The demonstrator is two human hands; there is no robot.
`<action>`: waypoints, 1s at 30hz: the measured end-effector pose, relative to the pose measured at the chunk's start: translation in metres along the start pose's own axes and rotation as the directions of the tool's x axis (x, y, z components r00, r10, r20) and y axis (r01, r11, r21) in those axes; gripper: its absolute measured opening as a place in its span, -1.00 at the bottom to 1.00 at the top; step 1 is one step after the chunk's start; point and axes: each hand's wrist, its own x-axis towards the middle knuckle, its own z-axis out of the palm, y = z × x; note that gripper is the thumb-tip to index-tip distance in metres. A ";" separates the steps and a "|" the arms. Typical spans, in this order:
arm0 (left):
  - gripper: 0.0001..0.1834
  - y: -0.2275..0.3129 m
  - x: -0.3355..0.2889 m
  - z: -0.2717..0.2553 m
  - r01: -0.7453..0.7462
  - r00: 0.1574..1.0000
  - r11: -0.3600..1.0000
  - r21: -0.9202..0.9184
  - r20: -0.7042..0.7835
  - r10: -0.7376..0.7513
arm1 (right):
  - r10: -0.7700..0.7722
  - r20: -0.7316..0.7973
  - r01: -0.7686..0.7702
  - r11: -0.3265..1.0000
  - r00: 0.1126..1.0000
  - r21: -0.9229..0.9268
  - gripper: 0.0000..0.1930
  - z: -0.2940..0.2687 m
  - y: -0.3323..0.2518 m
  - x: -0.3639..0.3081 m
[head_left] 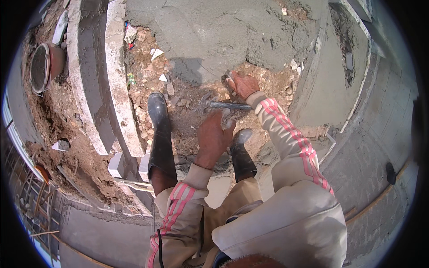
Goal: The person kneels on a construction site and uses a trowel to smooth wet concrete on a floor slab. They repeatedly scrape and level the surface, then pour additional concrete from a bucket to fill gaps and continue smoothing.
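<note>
My right hand (243,85) reaches forward to the broken edge of a grey cement layer (214,31). Its fingers curl around something small and grey there; what it is stays unclear. A hammer (225,106) with a metal handle lies across the reddish rubble (187,96), just nearer than that hand. My left hand (214,136) is palm down right below the hammer, fingertips at its handle; a grip cannot be made out. Both sleeves are beige with pink stripes. My black rubber boots (160,134) stand either side of the left hand.
Pale concrete kerb slabs (117,76) run along the left of the rubble. A round metal pan (42,67) sits on soil at far left. Grey blocks (117,164) lie by my left boot. A cement wall (326,89) rises on the right. Wooden poles (38,196) are at lower left.
</note>
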 end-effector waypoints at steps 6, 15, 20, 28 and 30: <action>-0.63 0.010 0.002 0.017 -0.028 0.994 0.995 0.098 0.107 0.018 | 0.305 -0.257 -0.301 0.952 0.917 0.054 -0.61 -0.022 0.082 0.041; -0.63 0.009 0.003 0.025 -0.029 0.993 0.998 0.058 0.120 0.022 | 0.628 -0.229 -0.619 0.776 0.743 0.121 -0.54 -0.038 0.196 0.034; -0.64 0.009 0.006 0.024 -0.034 0.993 0.998 0.052 0.111 0.028 | 0.738 -0.156 -0.690 0.671 0.656 0.271 -0.47 -0.028 0.196 -0.007; -0.65 0.022 0.012 0.025 -0.011 0.986 0.996 0.092 0.166 -0.005 | 0.350 -0.244 -0.351 0.936 0.904 0.043 -0.64 0.006 0.113 -0.044; -0.65 0.019 0.010 0.031 -0.084 0.982 0.985 0.151 0.180 0.056 | 0.470 -0.264 -0.470 0.880 0.842 0.068 -0.65 0.002 0.162 -0.026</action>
